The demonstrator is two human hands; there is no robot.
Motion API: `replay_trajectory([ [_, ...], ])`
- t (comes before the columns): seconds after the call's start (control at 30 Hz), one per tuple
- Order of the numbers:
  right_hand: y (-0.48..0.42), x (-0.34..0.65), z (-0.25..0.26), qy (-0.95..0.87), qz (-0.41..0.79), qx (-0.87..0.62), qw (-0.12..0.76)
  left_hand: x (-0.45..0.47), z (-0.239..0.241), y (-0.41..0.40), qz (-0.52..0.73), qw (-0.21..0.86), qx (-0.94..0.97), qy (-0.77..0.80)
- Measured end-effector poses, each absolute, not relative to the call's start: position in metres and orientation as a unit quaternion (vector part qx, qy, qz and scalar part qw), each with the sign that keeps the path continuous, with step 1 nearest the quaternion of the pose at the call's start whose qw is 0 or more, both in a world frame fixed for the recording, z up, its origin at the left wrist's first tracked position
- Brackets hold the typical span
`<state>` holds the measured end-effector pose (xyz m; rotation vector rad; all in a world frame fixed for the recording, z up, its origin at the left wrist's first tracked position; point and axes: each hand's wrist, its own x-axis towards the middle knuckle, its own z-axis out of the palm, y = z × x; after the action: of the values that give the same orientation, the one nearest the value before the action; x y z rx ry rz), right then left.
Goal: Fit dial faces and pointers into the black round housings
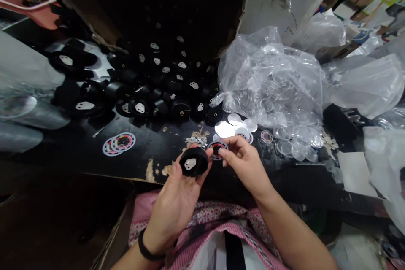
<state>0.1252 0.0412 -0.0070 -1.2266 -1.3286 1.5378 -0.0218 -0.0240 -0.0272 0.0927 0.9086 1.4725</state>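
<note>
Black plastic, the round casing (193, 162) sits low over the lap, clasped in the left hand's (177, 202) curled fingers. Just right of the casing, the right hand (245, 164) pinches a printed dial (217, 149) between thumb and forefinger, not yet fitted. Left of the casing, 2 spare dials (118, 143) lie on the table (79, 152). Beyond it a heap of casings (158, 88) and a bag of clear lenses (268, 84) suggest plenty left.

1. Your left hand (177, 202) cups a black round part (193, 161).
2. Your right hand (245, 162) pinches a printed dial disc (216, 149) just beside it.
3. Black parts pile (152, 88) sits behind; clear plastic bag (272, 84) to the right.
</note>
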Motion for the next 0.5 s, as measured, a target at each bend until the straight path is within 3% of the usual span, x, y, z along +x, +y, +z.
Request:
replay_trajectory([
  [0.27,0.033,0.120,0.015,-0.709,0.421,-0.451,0.343,-0.015,-0.023,-0.025,0.575,0.662,0.105,0.470],
  [0.4,0.033,0.117,0.015,-0.684,0.436,-0.507,0.291,-0.016,-0.036,-0.031,0.545,0.644,0.190,0.502],
  [0.5,0.035,0.119,0.012,-0.623,0.517,-0.514,0.284,-0.019,-0.041,-0.031,0.532,0.662,0.216,0.482],
])
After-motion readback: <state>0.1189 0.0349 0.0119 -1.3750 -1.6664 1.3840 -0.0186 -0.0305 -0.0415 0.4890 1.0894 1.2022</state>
